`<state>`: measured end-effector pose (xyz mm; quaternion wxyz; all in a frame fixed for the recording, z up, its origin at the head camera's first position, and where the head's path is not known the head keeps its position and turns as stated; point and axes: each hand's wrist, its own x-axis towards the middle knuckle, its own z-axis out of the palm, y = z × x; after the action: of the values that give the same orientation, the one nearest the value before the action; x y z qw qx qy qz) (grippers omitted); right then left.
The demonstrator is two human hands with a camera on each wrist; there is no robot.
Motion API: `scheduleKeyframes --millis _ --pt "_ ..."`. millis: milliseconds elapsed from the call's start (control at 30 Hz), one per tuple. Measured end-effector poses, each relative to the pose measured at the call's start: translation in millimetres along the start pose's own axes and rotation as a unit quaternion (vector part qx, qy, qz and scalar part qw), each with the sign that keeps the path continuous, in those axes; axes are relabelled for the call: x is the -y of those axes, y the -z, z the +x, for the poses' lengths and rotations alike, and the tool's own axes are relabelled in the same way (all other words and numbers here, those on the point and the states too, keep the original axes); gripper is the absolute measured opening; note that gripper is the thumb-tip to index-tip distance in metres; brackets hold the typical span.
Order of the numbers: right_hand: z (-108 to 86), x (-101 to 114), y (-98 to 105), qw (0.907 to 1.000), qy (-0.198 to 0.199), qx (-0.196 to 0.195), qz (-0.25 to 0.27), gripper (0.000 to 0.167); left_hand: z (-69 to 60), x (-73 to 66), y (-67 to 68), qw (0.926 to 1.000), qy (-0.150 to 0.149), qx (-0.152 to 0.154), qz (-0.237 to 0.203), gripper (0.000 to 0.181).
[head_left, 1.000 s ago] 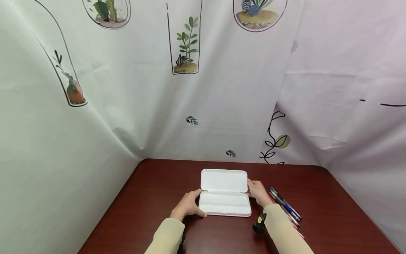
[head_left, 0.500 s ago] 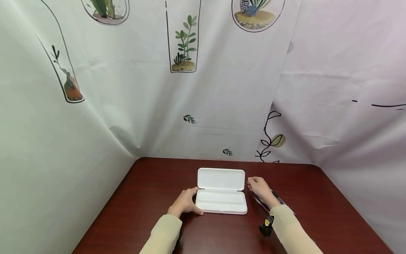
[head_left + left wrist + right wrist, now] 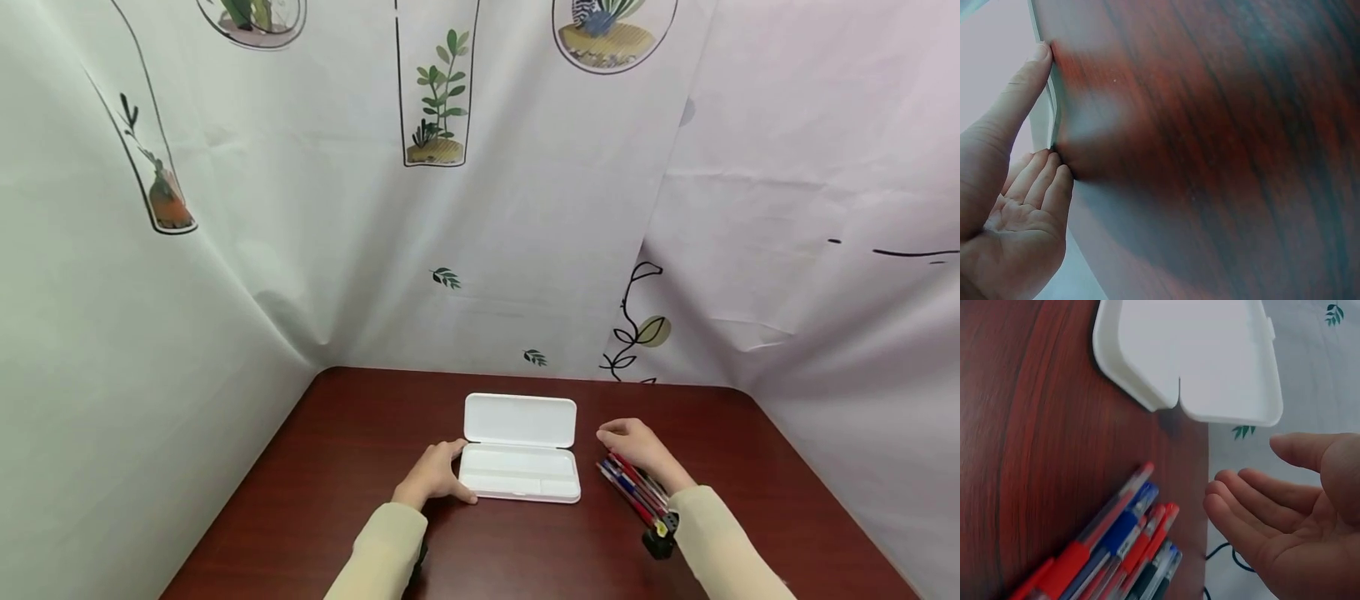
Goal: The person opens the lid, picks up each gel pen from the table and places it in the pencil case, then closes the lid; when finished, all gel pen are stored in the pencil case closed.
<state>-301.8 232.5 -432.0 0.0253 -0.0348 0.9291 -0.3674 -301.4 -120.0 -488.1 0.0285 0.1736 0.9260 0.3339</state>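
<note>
Head view: The right hand (image 3: 637,442), at the case's edge a second ago, now hangs by the pens (image 3: 1125,550), lower right, fingers loosely bent, holding nothing, leaving the left hand (image 3: 433,477) to steady the open case (image 3: 519,458), lower centre, thumb and fingers spanning its end. Smooth, white, round-cornered case; slim, red-and-blue pens; glossy, dark-grained table (image 3: 525,542).

We see the case (image 3: 517,461) on the worktop (image 3: 525,550), with the pens (image 3: 632,489) on its right and the cloth (image 3: 525,225) behind.
</note>
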Motion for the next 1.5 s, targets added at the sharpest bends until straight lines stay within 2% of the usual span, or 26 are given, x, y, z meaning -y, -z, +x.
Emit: scheduleKeyframes --millis 233,467,800,1067,1300,1500 --pt "-5.4 -17.5 1.3 0.9971 0.033 -0.032 -0.061 0.032 0.3 0.1 -3.0 1.0000 -0.008 0.001 -0.003 0.087" --pt "-11.9 -30.3 9.0 0.9955 0.039 -0.043 -0.075 0.032 1.5 1.9 -2.8 0.9998 -0.019 -0.007 0.001 0.082" --pt "-23.5 -53.0 20.2 0.9945 -0.001 -0.056 -0.089 0.029 4.0 3.6 -2.5 0.9998 -0.017 -0.005 0.007 0.083" --pt "-31.5 -71.3 23.1 0.9896 -0.009 -0.069 -0.125 0.024 1.5 2.4 -2.1 0.9999 -0.013 -0.003 -0.003 0.082" --pt "-34.2 -81.1 24.4 0.9892 -0.028 -0.060 -0.131 0.021 0.8 2.0 -1.9 0.9998 -0.016 -0.003 -0.009 0.082" --pt "-33.2 -86.5 25.2 0.9883 -0.027 -0.059 -0.138 0.016 1.1 1.6 -2.5 0.9998 -0.016 -0.003 -0.014 0.085"
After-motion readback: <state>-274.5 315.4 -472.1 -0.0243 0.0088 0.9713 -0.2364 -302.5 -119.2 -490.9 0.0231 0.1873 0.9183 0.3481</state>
